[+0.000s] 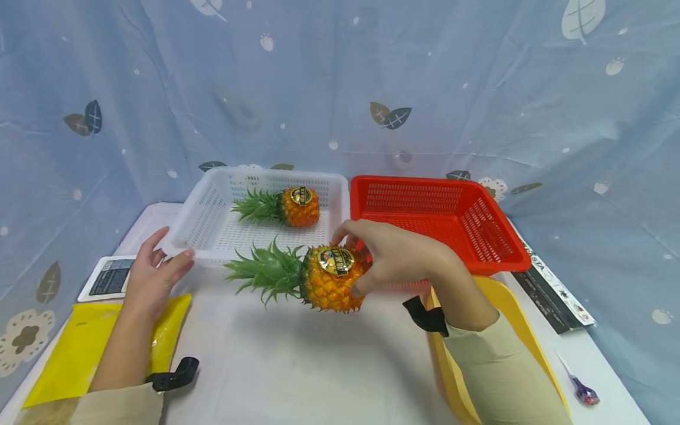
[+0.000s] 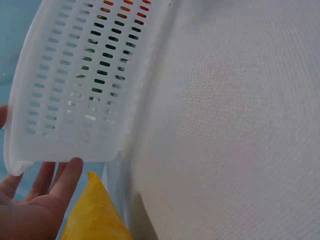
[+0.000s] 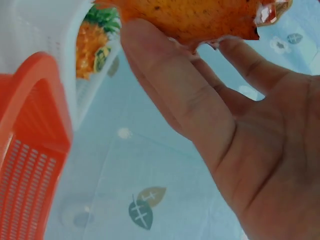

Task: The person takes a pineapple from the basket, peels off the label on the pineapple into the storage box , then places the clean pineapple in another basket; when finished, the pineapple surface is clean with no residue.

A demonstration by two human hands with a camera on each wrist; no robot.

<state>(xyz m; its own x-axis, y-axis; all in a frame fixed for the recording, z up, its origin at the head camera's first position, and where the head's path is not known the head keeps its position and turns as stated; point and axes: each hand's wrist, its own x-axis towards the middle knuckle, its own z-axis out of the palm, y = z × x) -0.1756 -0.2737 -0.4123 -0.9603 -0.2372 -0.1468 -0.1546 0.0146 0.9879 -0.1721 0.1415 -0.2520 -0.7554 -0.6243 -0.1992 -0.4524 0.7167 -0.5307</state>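
The fingers of the right hand (image 1: 395, 251) pinched one pineapple (image 1: 336, 286) above the worktop (image 1: 297, 378); its long axis ran nine-to-three o'clock, crown toward nine. At its eleven o'clock, a second pineapple (image 1: 300, 209), crown also toward nine, lay in one white basket (image 1: 204, 215). The left hand (image 1: 144, 286), thumb and fingers spread, touched that basket's eight o'clock corner. One red basket (image 1: 414, 198) stood at two o'clock, one yellow basket (image 1: 494, 292) near four.

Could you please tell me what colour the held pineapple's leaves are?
The leaves are green, clearest in the head view.
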